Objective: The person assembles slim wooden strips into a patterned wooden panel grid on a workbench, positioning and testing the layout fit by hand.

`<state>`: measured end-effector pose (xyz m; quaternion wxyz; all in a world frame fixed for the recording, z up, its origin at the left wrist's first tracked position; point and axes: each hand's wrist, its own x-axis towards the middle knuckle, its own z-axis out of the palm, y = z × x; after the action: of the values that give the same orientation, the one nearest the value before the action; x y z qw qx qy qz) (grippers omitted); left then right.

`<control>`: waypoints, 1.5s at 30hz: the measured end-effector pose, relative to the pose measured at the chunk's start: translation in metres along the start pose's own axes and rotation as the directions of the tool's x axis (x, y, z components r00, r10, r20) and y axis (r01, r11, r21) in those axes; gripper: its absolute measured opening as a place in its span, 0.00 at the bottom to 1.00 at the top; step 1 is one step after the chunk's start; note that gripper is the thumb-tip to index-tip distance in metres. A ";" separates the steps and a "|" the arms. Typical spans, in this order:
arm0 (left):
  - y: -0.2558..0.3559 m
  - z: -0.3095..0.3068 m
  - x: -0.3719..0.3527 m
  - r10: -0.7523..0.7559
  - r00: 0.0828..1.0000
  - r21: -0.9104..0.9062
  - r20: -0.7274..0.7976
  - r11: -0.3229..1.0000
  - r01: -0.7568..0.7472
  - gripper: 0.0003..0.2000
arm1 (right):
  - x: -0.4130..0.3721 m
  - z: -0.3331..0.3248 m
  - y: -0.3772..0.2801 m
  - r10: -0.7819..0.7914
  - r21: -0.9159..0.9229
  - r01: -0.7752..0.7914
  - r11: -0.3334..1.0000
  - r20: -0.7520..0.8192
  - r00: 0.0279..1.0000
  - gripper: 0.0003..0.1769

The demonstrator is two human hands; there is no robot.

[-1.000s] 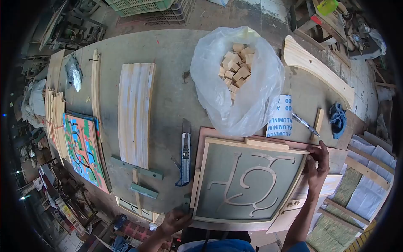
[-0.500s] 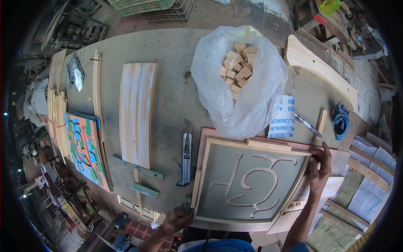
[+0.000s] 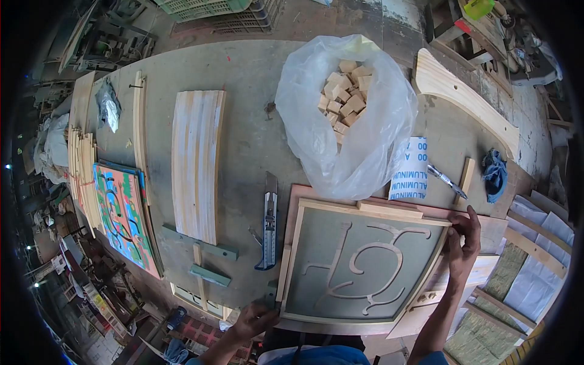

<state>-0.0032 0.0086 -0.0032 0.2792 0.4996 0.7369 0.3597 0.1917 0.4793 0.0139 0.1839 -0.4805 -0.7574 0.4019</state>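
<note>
A wooden-framed panel (image 3: pixel 316 255) lies at the table's near edge. Its grey-green face bears curved, light wood-coloured lines (image 3: pixel 359 249), and a short wooden strip (image 3: pixel 389 210) sits along its top edge. My left hand (image 3: pixel 254 320) grips the lower left corner, fingers closed on the edge. At the upper right corner, my right hand (image 3: pixel 464 242) is closed round the frame's edge, with the index finger pointing up. Beneath the frame, a reddish-brown board (image 3: pixel 293 204) shows along its top and left. A utility knife (image 3: pixel 268 228) with its blade out rests left of the panel.
A clear plastic bag (image 3: pixel 304 134) of small wooden blocks stands behind the panel. Near it are a printed aluminum sheet (image 3: pixel 409 173), a pen (image 3: pixel 447 181) and a blue cloth (image 3: pixel 494 176). Wooden planks (image 3: pixel 198 164) and colourful painted boards (image 3: pixel 125 213) lie to the left.
The view has shifted very slightly. Both hands stay at the same corners of the framed panel, and nothing else has visibly moved.
</note>
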 end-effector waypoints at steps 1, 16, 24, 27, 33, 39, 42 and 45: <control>-0.001 0.000 -0.003 -0.018 1.000 -0.005 0.013 1.000 0.018 0.16 | 0.000 0.001 -0.002 0.045 0.013 -0.045 0.999 -0.009 0.999 0.31; -0.001 0.010 -0.005 -0.028 1.000 0.147 -0.008 0.989 0.028 0.19 | 0.002 0.000 -0.003 -0.022 0.076 0.022 0.997 0.001 1.000 0.34; 0.017 0.006 0.012 -0.037 0.998 0.179 -0.050 0.983 0.046 0.19 | 0.001 -0.002 -0.003 -0.035 0.063 0.035 0.997 -0.004 0.999 0.33; 0.015 0.008 0.003 -0.051 0.997 0.240 -0.059 0.969 0.064 0.20 | -0.001 -0.003 -0.005 -0.020 0.057 0.020 0.998 0.000 1.000 0.34; 0.012 0.014 -0.011 -0.110 0.991 0.240 -0.075 0.963 0.125 0.22 | 0.002 -0.008 -0.011 -0.025 0.084 0.022 0.996 0.029 0.999 0.36; 0.032 0.000 -0.003 -0.159 0.981 0.189 -0.109 0.966 0.177 0.17 | 0.005 -0.010 -0.008 0.004 0.115 -0.011 0.993 0.063 0.998 0.37; 0.048 -0.015 0.001 -0.213 0.968 0.252 -0.131 0.938 0.240 0.15 | 0.006 -0.011 -0.006 0.001 0.111 -0.008 0.994 0.063 0.998 0.37; 0.077 -0.017 0.068 -0.121 0.965 0.261 -0.231 0.948 0.181 0.10 | 0.006 -0.010 -0.002 0.026 0.147 -0.036 0.988 0.069 0.997 0.38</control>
<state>0.0015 0.0866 0.0659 0.1526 0.4345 0.8422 0.2805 0.1944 0.4888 0.0214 0.1875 -0.4637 -0.7235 0.4757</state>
